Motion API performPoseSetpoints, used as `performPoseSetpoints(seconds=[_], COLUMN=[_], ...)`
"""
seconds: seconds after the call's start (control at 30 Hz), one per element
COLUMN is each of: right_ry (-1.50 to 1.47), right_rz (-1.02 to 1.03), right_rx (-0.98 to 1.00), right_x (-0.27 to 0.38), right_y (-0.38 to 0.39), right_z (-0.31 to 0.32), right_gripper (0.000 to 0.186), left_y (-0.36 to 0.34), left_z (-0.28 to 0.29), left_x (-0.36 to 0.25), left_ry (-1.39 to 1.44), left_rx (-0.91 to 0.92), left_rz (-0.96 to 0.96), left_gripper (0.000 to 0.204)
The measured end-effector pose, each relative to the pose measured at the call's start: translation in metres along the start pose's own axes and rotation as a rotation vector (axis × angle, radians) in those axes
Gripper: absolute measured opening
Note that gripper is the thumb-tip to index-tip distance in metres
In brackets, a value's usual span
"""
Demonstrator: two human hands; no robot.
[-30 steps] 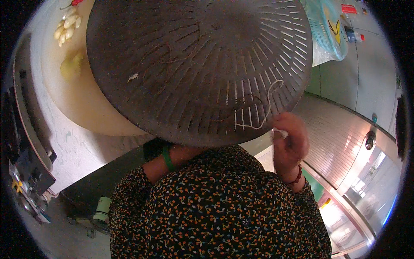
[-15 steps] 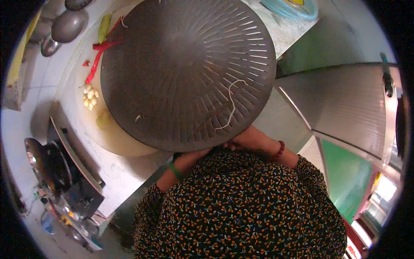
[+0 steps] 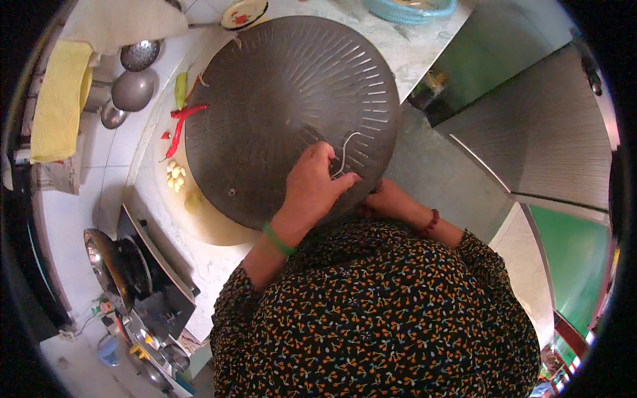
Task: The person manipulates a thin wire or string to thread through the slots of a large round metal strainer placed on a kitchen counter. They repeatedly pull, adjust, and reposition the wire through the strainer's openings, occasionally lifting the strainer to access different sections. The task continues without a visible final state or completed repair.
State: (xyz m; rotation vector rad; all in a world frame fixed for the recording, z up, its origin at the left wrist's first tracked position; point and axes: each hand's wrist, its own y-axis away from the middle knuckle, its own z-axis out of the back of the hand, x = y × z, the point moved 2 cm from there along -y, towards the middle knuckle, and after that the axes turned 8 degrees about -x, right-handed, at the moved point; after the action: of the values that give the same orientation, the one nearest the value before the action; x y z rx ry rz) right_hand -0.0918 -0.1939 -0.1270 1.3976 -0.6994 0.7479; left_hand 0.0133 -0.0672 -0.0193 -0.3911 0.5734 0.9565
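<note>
A: List the items, left of frame to right.

B: Far left: a yellow cloth (image 3: pixel 58 99) hanging, with metal ladles (image 3: pixel 133 79) beside it. Lower left: a stove (image 3: pixel 142 285) carrying a pan (image 3: pixel 106 265). On the pale surface (image 3: pixel 424 46): a green chilli (image 3: pixel 180 89), red chillies (image 3: pixel 180 126) and peeled garlic cloves (image 3: pixel 174 176), all just left of the tray. Centre: a round, dark, ribbed tray (image 3: pixel 285 99), resting over a round wooden board (image 3: pixel 212 225). A blue basket (image 3: pixel 411 8) sits at the top edge.

A: State of the left hand?

B: The left hand (image 3: pixel 312 192), green band on the wrist, lies on the tray's lower right part. Its fingers (image 3: pixel 338 186) are drawn together, tips touching a thin white string (image 3: pixel 345 156) that curls across the ribs. Whether the string is actually pinched cannot be told.

A: And the right hand?

B: The right hand (image 3: pixel 388 199), bead bracelet on the wrist, sits at the tray's lower right rim, just beside the left. Its fingers are tucked under or behind the rim; their spread cannot be told.

A: Which step is in hand?

B: By judgement: handling the string at the tray rim while the right hand steadies the tray. The next move calls for a firm pinch on the string and a steady tray, since the string is thin and lies in the ribs.
</note>
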Motion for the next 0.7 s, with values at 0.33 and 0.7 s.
performPoseSetpoints(seconds=[0.33, 0.7], right_ry=[-0.177, 0.379], right_rz=[0.046, 0.116], right_rx=[-0.119, -0.41], right_x=[-0.014, -0.076], right_y=[0.002, -0.017], right_z=[0.013, 0.032], right_gripper=[0.021, 0.022], left_y=[-0.01, -0.017], left_z=[-0.022, -0.032], left_x=[0.029, 0.031], left_ry=[0.391, 0.517], left_rx=[-0.021, 0.148], left_rz=[0.077, 0.186], left_gripper=[0.005, 0.006])
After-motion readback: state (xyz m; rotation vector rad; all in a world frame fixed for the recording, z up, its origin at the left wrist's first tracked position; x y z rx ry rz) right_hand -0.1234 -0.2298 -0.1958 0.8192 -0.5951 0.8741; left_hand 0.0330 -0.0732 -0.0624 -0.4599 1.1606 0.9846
